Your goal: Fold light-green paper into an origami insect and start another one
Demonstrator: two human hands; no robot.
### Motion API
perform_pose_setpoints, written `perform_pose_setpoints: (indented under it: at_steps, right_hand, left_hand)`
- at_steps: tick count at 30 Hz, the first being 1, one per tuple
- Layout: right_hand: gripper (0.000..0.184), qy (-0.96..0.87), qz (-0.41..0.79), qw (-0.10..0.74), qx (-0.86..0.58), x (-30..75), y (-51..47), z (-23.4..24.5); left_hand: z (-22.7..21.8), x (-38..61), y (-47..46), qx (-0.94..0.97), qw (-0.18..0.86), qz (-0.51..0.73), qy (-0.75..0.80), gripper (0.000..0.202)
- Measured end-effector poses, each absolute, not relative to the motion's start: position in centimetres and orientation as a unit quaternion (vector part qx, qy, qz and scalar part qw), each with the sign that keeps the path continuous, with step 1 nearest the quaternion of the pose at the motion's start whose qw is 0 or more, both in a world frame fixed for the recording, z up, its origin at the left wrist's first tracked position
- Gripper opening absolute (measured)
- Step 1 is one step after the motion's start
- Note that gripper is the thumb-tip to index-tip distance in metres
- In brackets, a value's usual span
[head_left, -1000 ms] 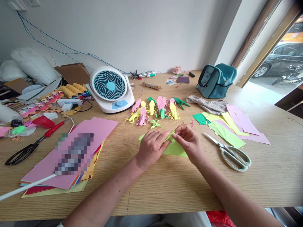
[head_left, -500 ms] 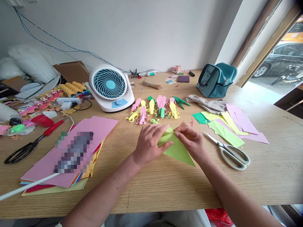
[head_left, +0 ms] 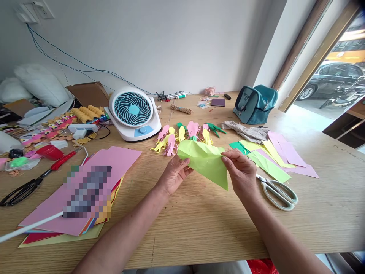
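Note:
A creased sheet of light green paper (head_left: 207, 163) is held up between both hands, above the wooden table (head_left: 182, 228). My left hand (head_left: 175, 173) grips its left edge, the thumb in front and the other fingers partly behind the sheet. At the right edge, my right hand (head_left: 241, 167) pinches the paper between thumb and fingers. One pointed corner hangs down between the hands. Just behind the sheet stand several folded paper figures in pink, yellow and green (head_left: 170, 145), some partly hidden by it. Light-handled scissors (head_left: 279, 194) lie to the right of my right hand.
At the left lies a stack of coloured paper (head_left: 122, 160) with a blurred-out object on top, beside red-and-black scissors (head_left: 40, 179). A white fan (head_left: 134, 114) stands behind. Cut paper pieces (head_left: 269, 163), a grey glove (head_left: 248, 131) and a teal bag (head_left: 255, 104) are at the right.
The green paper has been lifted off the table and tilted up. My left hand has moved from lying over it to gripping its left edge; my right hand still pinches the right side.

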State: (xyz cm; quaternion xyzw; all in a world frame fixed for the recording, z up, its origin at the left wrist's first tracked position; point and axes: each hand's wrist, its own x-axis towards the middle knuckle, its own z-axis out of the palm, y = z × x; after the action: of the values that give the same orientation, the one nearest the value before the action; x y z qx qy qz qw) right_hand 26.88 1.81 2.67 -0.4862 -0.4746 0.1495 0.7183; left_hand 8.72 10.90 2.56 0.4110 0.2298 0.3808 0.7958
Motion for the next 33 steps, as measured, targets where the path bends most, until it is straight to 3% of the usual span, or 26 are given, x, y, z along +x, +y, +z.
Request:
perform_pose_setpoints:
  at_steps: [8, 17, 26, 30, 33]
  right_hand:
    - [0.008, -0.486, 0.21, 0.698, -0.482, 25.7, 1.5, 2.3]
    - [0.012, -0.46, 0.243, 0.704, -0.483, 25.7, 1.6, 2.1]
    - [0.012, -0.395, 0.226, 0.746, -0.487, 26.6, 2.0, 2.0]
    - [0.011, -0.377, 0.247, 0.753, -0.479, 26.8, 2.1, 2.0]
    - [0.011, -0.374, 0.25, 0.757, -0.474, 26.6, 2.2, 2.0]
  left_hand:
    - [1.9, 9.7, 8.4, 0.35, 0.841, 0.346, 0.224, 0.039]
    - [2.2, 9.9, 7.9, 0.354, 0.816, 0.398, 0.223, 0.04]
    - [1.8, 9.3, 10.0, 0.383, 0.763, 0.451, 0.26, 0.027]
    - [1.8, 8.8, 11.2, 0.443, 0.677, 0.501, 0.307, 0.028]
    - [2.9, 7.8, 11.7, 0.553, 0.451, 0.609, 0.346, 0.021]
